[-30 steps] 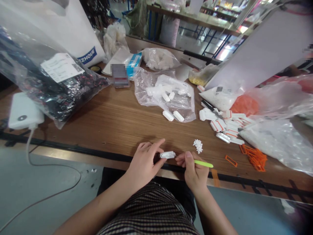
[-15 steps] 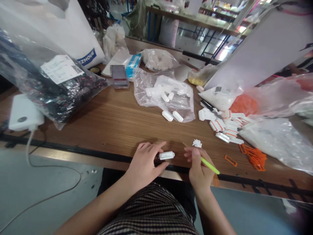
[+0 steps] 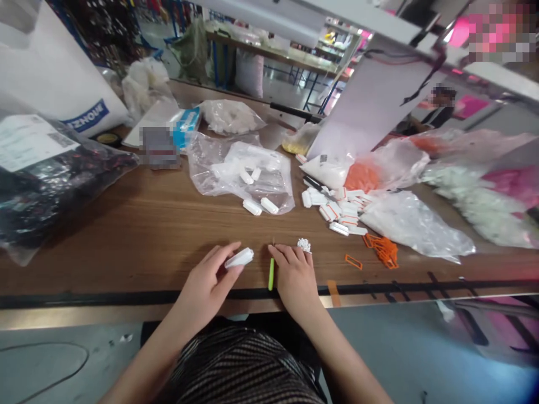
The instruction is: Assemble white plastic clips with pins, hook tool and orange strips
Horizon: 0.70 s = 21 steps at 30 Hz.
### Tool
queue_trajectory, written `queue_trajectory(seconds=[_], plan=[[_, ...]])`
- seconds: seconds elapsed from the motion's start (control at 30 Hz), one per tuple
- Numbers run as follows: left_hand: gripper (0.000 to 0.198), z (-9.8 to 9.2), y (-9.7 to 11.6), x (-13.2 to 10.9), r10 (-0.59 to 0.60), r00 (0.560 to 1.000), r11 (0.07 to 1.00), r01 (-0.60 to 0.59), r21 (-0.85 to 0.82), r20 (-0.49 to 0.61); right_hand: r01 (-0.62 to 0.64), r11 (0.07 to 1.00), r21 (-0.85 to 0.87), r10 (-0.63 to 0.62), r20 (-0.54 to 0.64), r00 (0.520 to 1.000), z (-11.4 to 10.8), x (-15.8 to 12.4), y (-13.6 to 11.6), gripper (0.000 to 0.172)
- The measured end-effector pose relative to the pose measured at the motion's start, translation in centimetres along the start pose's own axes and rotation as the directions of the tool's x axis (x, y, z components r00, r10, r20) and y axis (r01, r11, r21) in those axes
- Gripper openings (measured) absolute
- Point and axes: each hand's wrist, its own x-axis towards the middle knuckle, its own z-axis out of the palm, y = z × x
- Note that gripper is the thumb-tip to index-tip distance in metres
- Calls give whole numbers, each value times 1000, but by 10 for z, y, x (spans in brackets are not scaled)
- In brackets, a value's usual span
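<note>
A white plastic piece (image 3: 239, 258), small and oblong, is pinched between the thumb and fingers of my left hand (image 3: 210, 276), tilted with its right end raised. My right hand (image 3: 295, 272) rests palm down on the table, fingers stretched forward and a little apart. Along its left side lies a thin tool with a bright green handle (image 3: 271, 274), its fine tip pointing away from me. The index finger crosses over the tool; my right thumb is hidden. Just beyond these fingertips is a small heap of tiny white parts (image 3: 304, 245).
Orange frames (image 3: 381, 249) and a pile of white pieces (image 3: 347, 210) lie to the right. Clear plastic bags (image 3: 269, 174) sit further back, two white pieces before them. A bag of dark goods (image 3: 63, 179) fills the left. The table's front edge (image 3: 105, 317) is near.
My right hand has turned palm down and moved left, bringing the green-handled tool down flat beside it. My left hand has lifted and tilted the white piece. The view has swung right.
</note>
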Motion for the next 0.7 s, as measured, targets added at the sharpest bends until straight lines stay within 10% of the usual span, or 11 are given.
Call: queue_trajectory(seconds=[0.13, 0.3, 0.47, 0.7], plan=[[28, 1, 2, 10, -26, 989, 942, 74, -328, 147, -42, 992, 123, 54, -95, 994, -8, -4, 21, 39], [25, 8, 9, 20, -96, 962, 707, 248, -662, 257, -197, 978, 68, 206, -179, 962, -33, -27, 112, 26], [30, 17, 11, 27, -224, 927, 395, 369, -841, 302, -297, 952, -79, 301, 39, 953, -58, -44, 182, 28], [33, 21, 10, 23, -271, 923, 402, 367, -839, 274, -303, 949, -93, 316, 230, 920, -70, -38, 200, 24]])
